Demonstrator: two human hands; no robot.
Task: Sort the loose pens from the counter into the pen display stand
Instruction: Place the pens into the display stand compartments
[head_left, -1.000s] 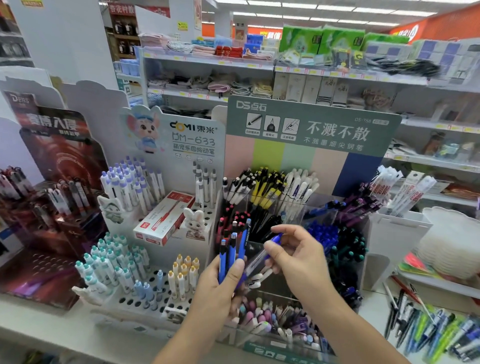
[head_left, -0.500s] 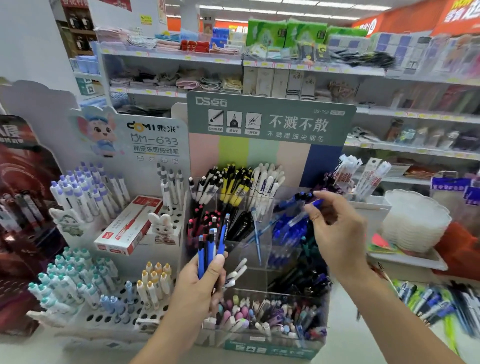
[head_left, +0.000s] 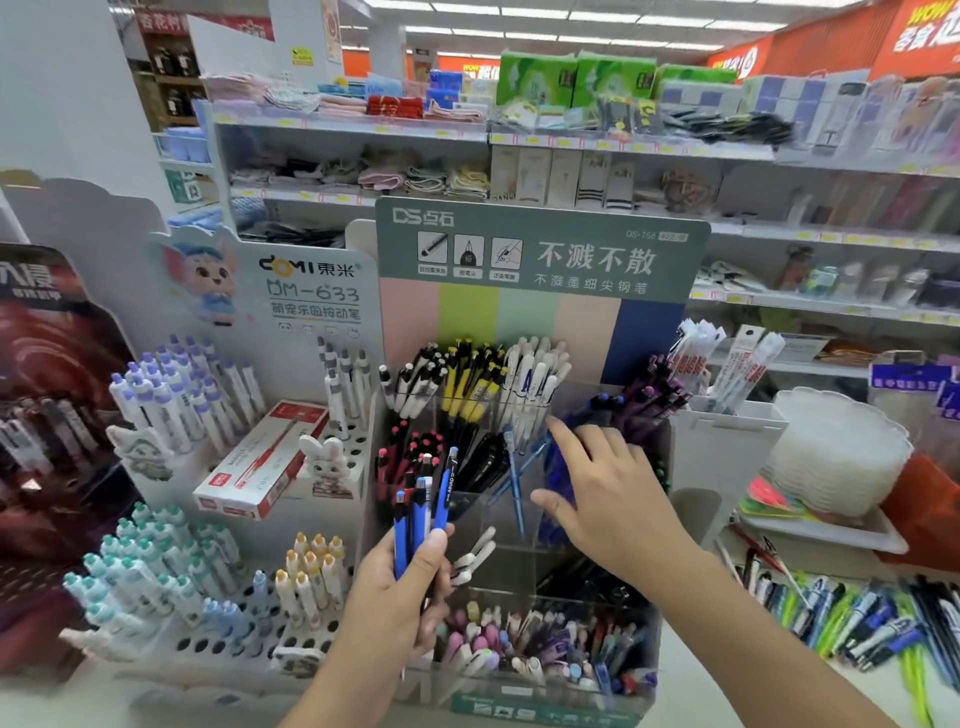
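Note:
My left hand grips a bunch of blue pens upright, just in front of the clear tiered pen display stand. My right hand hovers with spread fingers over the stand's middle tier, holding nothing. Beside its fingertips a blue pen leans in a nearly bare compartment, next to a compartment of dark blue pens. Black, yellow and white pens fill the back row. Loose pens lie scattered on the counter at the right.
A white holed pen rack with pastel pens and a red pen box stands to the left. A white tray with stacked plastic lids sits to the right. Store shelves rise behind.
My right hand let go of the blue pen it carried; that pen now stands in the stand's middle tier. The hand has opened and drawn back left. My left hand keeps its bunch.

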